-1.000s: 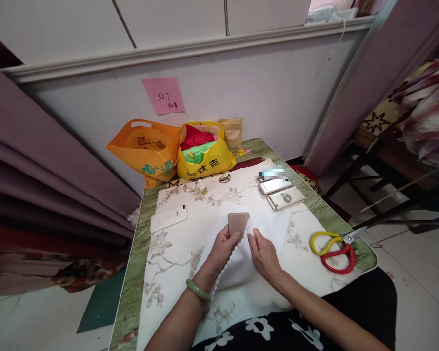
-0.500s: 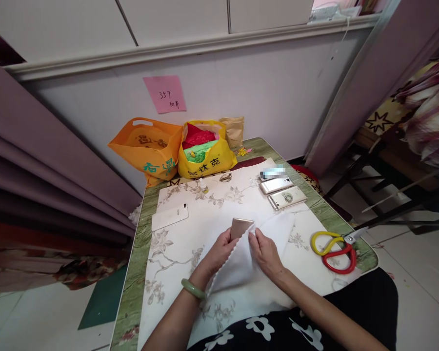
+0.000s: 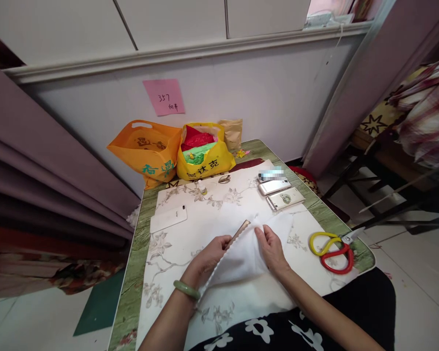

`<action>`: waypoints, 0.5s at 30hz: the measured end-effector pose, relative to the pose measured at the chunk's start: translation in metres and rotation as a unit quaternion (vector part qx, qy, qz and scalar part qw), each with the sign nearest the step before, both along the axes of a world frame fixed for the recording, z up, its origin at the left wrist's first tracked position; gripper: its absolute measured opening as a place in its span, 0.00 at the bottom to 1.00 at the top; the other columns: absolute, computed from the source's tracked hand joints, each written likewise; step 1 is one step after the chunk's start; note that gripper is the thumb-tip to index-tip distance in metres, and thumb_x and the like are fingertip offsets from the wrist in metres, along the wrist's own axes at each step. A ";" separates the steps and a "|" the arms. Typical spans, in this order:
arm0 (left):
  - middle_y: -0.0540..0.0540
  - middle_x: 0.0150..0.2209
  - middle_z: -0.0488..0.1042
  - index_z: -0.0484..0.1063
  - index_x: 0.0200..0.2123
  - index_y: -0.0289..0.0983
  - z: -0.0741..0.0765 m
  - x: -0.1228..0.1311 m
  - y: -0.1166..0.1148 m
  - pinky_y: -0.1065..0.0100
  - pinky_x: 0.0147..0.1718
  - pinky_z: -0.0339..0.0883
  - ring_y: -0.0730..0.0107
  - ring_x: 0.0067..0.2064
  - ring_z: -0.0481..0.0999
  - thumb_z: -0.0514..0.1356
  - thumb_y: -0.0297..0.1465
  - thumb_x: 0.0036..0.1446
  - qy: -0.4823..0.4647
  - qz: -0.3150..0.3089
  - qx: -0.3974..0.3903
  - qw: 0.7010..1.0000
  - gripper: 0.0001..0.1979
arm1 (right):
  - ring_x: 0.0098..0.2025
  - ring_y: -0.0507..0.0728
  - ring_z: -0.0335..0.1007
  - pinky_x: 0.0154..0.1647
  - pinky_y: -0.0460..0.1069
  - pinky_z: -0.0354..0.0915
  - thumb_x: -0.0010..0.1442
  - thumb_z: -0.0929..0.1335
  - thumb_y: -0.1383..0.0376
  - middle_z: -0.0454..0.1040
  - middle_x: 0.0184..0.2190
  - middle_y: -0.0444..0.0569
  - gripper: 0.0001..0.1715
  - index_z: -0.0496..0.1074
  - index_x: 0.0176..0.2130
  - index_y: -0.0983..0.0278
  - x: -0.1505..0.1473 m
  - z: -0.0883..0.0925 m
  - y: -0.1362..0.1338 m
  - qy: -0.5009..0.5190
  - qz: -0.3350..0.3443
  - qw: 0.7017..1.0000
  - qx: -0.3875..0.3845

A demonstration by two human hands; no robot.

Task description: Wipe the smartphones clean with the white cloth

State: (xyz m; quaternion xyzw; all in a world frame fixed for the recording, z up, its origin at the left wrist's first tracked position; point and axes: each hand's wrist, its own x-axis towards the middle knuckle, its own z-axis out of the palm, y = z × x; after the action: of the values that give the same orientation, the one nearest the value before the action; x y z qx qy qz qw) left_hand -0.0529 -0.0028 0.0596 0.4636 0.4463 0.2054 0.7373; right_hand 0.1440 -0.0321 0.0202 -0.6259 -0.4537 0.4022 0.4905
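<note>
My left hand [image 3: 208,257] is closed on a rose-gold phone [image 3: 238,233], tilted so that only its thin edge shows. A white cloth [image 3: 243,257] lies over the phone and over my left fingers. My right hand [image 3: 273,249] presses and pinches this cloth against the phone from the right. A green bangle [image 3: 186,289] sits on my left wrist. Both hands are above the middle of the floral table cover [image 3: 168,243].
A white phone [image 3: 168,218] lies at the left, and two more phones [image 3: 281,193] at the far right. Red-and-yellow scissors [image 3: 332,250] rest near the right edge. An orange bag [image 3: 147,152], a yellow bag [image 3: 204,154] and a small bottle [image 3: 202,187] stand at the back.
The phone has turned from showing its flat back to showing only its edge. The white cloth has come further up over it, and both hands shifted slightly.
</note>
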 end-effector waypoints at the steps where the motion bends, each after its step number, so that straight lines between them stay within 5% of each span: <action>1: 0.53 0.25 0.71 0.74 0.29 0.33 -0.001 -0.003 -0.001 0.73 0.24 0.58 0.75 0.25 0.66 0.73 0.32 0.36 0.003 -0.016 -0.007 1.000 0.16 | 0.25 0.52 0.52 0.26 0.46 0.55 0.62 0.62 0.46 0.55 0.22 0.38 0.23 0.56 0.27 0.59 -0.001 -0.002 -0.001 0.017 -0.016 1.000 -0.001; 3: 0.52 0.25 0.72 0.75 0.30 0.32 -0.002 -0.008 -0.002 0.73 0.23 0.59 0.75 0.24 0.68 0.74 0.31 0.34 0.001 0.002 -0.021 1.000 0.18 | 0.25 0.52 0.52 0.25 0.46 0.55 0.62 0.63 0.46 0.56 0.22 0.38 0.23 0.56 0.28 0.58 -0.003 -0.006 -0.002 0.057 -0.043 0.997 -0.002; 6: 0.51 0.26 0.75 0.75 0.32 0.33 -0.004 -0.008 0.000 0.72 0.25 0.64 0.72 0.26 0.73 0.74 0.32 0.37 -0.053 0.155 -0.042 0.986 0.18 | 0.25 0.52 0.53 0.26 0.46 0.57 0.62 0.63 0.46 0.57 0.23 0.38 0.22 0.57 0.29 0.58 -0.003 -0.010 -0.002 0.112 -0.044 0.993 -0.007; 10: 0.49 0.33 0.78 0.73 0.35 0.35 -0.009 0.008 0.003 0.73 0.29 0.69 0.72 0.31 0.77 0.72 0.34 0.43 -0.177 0.358 -0.048 0.915 0.16 | 0.25 0.51 0.52 0.25 0.46 0.56 0.62 0.64 0.47 0.57 0.22 0.38 0.21 0.57 0.29 0.59 -0.002 -0.015 -0.001 0.065 0.013 0.998 0.005; 15: 0.48 0.38 0.79 0.73 0.43 0.37 -0.022 0.034 -0.004 0.74 0.29 0.70 0.72 0.34 0.77 0.72 0.29 0.45 -0.254 0.371 -0.111 0.886 0.21 | 0.24 0.51 0.52 0.25 0.45 0.54 0.62 0.63 0.48 0.57 0.21 0.38 0.22 0.59 0.26 0.59 0.003 -0.015 -0.001 -0.023 0.075 0.996 0.035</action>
State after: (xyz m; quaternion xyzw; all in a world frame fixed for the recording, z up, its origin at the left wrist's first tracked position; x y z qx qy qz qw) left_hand -0.0189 -0.0066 0.0380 0.1114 0.4034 0.5237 0.7420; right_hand 0.1467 -0.0332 0.0050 -0.5817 -0.5243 0.4069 0.4702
